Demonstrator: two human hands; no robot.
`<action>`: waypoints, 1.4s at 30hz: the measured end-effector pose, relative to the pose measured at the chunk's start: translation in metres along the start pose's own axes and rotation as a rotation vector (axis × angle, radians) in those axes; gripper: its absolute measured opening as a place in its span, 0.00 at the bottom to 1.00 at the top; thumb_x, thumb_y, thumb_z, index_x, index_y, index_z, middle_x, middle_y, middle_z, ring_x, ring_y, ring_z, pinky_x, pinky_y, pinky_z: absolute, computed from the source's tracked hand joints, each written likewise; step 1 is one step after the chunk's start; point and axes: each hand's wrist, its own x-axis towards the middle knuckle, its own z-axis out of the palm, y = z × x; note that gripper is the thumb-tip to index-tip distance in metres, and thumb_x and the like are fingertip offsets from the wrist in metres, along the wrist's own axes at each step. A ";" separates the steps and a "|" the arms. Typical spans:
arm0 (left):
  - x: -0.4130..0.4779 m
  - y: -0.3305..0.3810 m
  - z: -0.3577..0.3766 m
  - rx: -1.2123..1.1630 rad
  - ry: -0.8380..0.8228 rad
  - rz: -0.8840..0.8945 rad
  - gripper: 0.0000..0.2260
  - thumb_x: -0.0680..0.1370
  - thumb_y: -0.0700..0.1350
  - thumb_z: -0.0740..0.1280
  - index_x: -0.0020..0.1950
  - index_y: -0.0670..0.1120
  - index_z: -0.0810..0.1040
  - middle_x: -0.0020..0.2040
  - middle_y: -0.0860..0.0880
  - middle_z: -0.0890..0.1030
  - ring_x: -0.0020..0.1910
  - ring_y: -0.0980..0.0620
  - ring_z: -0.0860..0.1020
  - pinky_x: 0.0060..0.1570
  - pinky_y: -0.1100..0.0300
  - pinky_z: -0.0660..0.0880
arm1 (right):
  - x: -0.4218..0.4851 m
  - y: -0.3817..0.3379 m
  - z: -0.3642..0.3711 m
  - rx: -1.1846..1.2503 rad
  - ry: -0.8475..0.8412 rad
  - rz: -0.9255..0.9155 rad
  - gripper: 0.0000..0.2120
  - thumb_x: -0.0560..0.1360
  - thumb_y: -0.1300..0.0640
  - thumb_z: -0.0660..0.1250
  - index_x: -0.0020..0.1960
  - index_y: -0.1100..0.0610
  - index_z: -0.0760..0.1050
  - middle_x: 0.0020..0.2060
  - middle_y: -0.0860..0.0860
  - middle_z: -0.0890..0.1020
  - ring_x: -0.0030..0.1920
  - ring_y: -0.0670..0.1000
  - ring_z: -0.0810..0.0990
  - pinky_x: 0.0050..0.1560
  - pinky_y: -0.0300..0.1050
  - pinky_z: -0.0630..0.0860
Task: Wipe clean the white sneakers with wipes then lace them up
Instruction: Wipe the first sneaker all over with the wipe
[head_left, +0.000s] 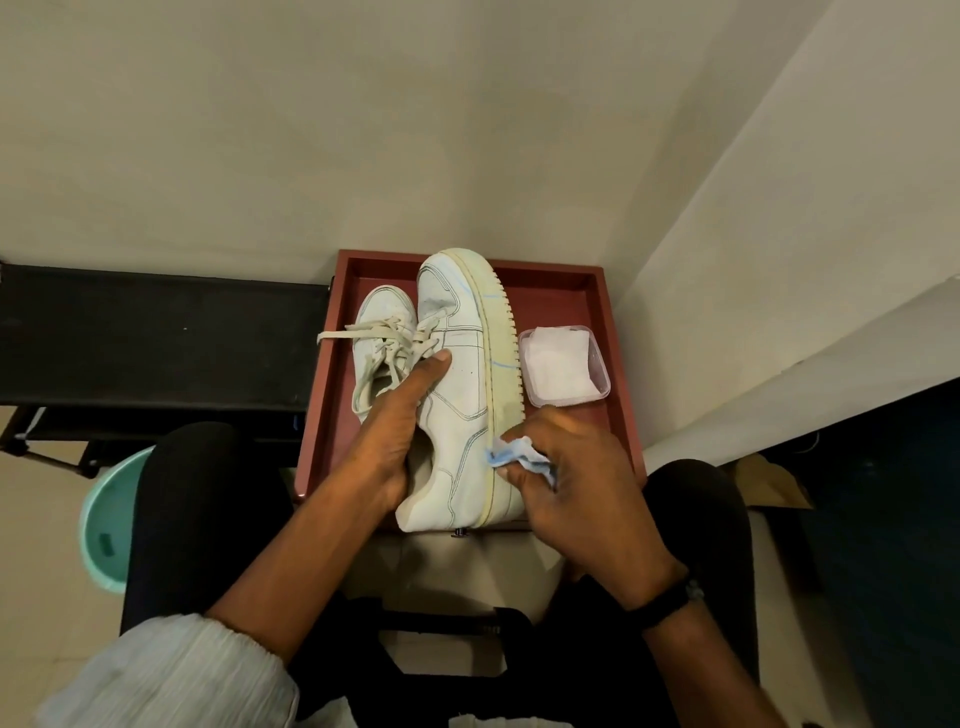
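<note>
The white leather sneaker (457, 395) tilts on its side over the dark red rectangular tray (571, 291), gripped by your left hand (392, 441), its fingers hidden behind, your right hand (576, 488) pinching a crumpled blue-stained wipe (511, 453) against its sole, near a clear plastic wipe tub (563, 366).

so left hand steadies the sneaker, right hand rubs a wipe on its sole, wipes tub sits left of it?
No: the head view shows the wipes tub right of the sneaker. The left hand steadies it; the right hand rubs a wipe on its sole.
</note>
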 end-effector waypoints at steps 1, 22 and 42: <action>0.000 0.000 0.000 -0.002 0.000 0.005 0.09 0.79 0.48 0.69 0.59 0.49 0.82 0.54 0.45 0.86 0.52 0.46 0.86 0.53 0.50 0.81 | 0.002 0.003 -0.001 -0.020 0.004 0.007 0.05 0.72 0.58 0.74 0.45 0.51 0.79 0.39 0.40 0.75 0.39 0.43 0.75 0.38 0.36 0.73; -0.003 0.001 0.003 0.016 -0.009 0.019 0.09 0.80 0.48 0.68 0.59 0.49 0.82 0.54 0.45 0.86 0.53 0.46 0.85 0.54 0.51 0.81 | 0.017 0.008 -0.003 -0.019 0.014 -0.021 0.06 0.75 0.53 0.71 0.47 0.56 0.80 0.41 0.46 0.81 0.41 0.46 0.79 0.40 0.45 0.78; -0.008 0.003 0.005 0.035 -0.049 -0.007 0.09 0.80 0.47 0.68 0.59 0.49 0.81 0.54 0.45 0.87 0.52 0.46 0.86 0.49 0.53 0.82 | 0.034 0.003 -0.002 -0.133 0.089 -0.099 0.04 0.75 0.56 0.71 0.46 0.56 0.78 0.39 0.44 0.77 0.38 0.45 0.74 0.38 0.32 0.69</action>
